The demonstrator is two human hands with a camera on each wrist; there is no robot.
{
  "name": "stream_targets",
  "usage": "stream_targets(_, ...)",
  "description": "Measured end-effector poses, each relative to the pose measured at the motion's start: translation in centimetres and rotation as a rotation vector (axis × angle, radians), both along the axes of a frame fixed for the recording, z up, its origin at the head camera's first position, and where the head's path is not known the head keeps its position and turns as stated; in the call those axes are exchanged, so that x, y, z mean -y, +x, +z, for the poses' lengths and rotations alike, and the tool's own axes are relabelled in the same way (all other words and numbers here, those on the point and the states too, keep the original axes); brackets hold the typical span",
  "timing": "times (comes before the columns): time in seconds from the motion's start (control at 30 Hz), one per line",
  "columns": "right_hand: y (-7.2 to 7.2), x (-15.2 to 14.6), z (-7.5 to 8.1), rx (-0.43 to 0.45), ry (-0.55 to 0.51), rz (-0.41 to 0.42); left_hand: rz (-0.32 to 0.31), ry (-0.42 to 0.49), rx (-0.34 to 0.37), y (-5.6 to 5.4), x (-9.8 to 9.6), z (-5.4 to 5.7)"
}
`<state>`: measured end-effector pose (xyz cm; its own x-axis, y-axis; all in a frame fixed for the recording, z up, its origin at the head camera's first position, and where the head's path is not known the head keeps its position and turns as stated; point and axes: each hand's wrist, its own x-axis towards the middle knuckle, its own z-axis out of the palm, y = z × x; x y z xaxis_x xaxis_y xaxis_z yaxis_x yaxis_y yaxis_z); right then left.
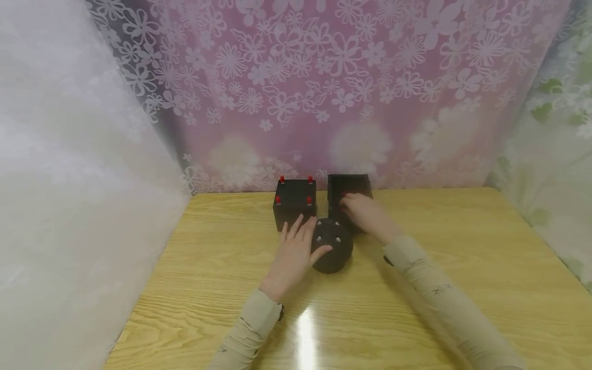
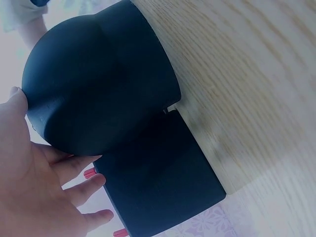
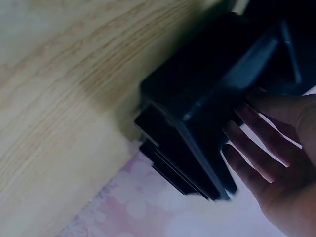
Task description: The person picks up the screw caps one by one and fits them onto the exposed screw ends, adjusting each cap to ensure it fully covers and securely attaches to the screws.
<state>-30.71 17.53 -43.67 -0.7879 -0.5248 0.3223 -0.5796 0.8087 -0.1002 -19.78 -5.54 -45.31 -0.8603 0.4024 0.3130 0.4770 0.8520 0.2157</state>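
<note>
A round black block (image 1: 330, 257) with several small silver studs on its top stands at the middle of the table. My left hand (image 1: 292, 254) rests at its left side, fingers spread, the thumb on the rim in the left wrist view. Its fingertips reach the square black box (image 1: 296, 192), which has several red caps on its studs. My right hand (image 1: 367, 216) reaches over the wall of an open black bin (image 1: 349, 181), fingers loosely bent. In the right wrist view the fingertips (image 3: 231, 127) dip into the dark bin (image 3: 173, 89); its inside is mostly hidden.
The wood-grain table (image 1: 208, 288) carries all three black things close together near its back edge. A pink flowered curtain (image 1: 296, 92) hangs right behind them, with a pale cloth (image 1: 69, 180) at the left and another flowered cloth (image 1: 555, 169) at the right.
</note>
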Motion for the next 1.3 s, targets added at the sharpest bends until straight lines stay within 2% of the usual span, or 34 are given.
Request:
stream_targets(0.13, -1.5, 0.1, -1.1, 0.013, 0.047, -0.048, -0.011, 0.006, -0.025, 0.1, -0.1, 0.0)
stream_targets(0.3, -2.7, 0.2, -2.0, 0.006, 0.077, -0.083, -0.016, 0.006, -0.016, 0.1, -0.2, 0.0)
stream_targets(0.5, -3.2, 0.4, -2.5, -0.037, 0.105, -0.083, -0.013, 0.007, 0.005, 0.2, -0.2, 0.1)
stream_targets(0.77, -3.7, 0.7, -3.1, -0.048, 0.111, -0.102, -0.020, 0.003, -0.016, 0.1, -0.2, -0.1)
stream_targets(0.93, -3.6, 0.9, -2.9, -0.061, 0.124, -0.092, -0.013, 0.014, -0.001, 0.2, -0.1, 0.2)
stream_targets(1.07, -3.6, 0.9, -2.5, 0.005, 0.036, -0.097, -0.007, 0.021, 0.007, 0.2, 0.0, 0.3)
stream_targets(1.3, -3.3, 0.1, -1.7, 0.123, -0.218, -0.069, -0.011, 0.019, 0.004, 0.2, 0.1, 0.1)
